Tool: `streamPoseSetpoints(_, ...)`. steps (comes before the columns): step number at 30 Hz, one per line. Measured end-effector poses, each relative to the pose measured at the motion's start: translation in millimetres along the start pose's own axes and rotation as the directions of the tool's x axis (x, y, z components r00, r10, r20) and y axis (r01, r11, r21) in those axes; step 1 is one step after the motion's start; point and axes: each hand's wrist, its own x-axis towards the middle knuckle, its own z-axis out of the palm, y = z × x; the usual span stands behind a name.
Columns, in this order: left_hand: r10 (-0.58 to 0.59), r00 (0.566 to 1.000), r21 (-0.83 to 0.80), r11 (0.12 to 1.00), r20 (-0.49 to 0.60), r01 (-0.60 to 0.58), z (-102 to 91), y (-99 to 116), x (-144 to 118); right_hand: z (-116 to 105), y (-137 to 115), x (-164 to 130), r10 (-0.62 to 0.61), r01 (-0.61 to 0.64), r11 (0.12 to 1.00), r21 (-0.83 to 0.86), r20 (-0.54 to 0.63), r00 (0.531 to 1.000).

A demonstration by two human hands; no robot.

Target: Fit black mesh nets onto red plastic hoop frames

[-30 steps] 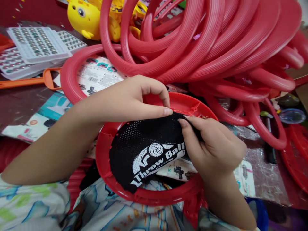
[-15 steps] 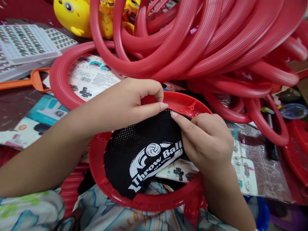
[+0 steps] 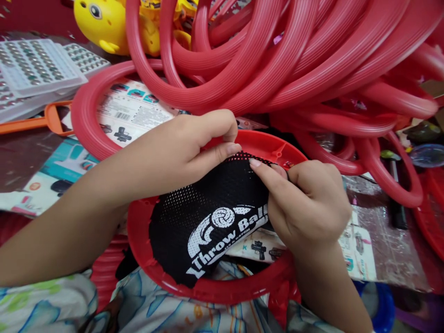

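In the head view, we see the left hand (image 3: 180, 148) pinching the top edge of a black mesh net (image 3: 208, 203) between thumb and forefinger, right at the far rim of a red plastic hoop (image 3: 208, 289). The right hand (image 3: 308, 203) is curled closed, its thumb and forefinger gripping the same net edge just beside the left fingertips. The net, printed "Throw Ball" in white, lies inside the hoop, fastened along the left rim and loose at its lower right. The hoop rests on the person's lap, over patterned clothing (image 3: 152, 305).

Behind the hands we see a heap of red rings (image 3: 294, 60), touching one another. A yellow toy (image 3: 104, 23) sits at the top left, near clear trays of button cells (image 3: 38, 64). Printed packaging cards (image 3: 135, 111) lie beneath one ring (image 3: 81, 120).
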Motion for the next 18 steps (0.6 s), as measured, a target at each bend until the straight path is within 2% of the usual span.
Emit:
streamPoseSetpoints(4, -0.012, 0.999, 0.035, 0.999, -0.044, 0.013, 1.6, 0.4, 0.4, 6.4, 2.4, 0.9, -0.027, 0.026, 0.999, -0.032, -0.027, 0.999)
streamPoseSetpoints(12, -0.029, 0.997, 0.069, 0.997, -0.072, 0.034, 4.3, -0.6, 1.7, 7.7, 0.8, 1.7, 0.003, -0.003, 1.000, -0.009, 0.073, 0.997)
streamPoseSetpoints(18, -0.126, 0.989, 0.114, 0.984, -0.080, 0.134, 6.7, 3.9, 2.8, 7.8, -0.7, 2.6, 0.073, -0.073, 0.997, -0.008, 0.109, 0.991)
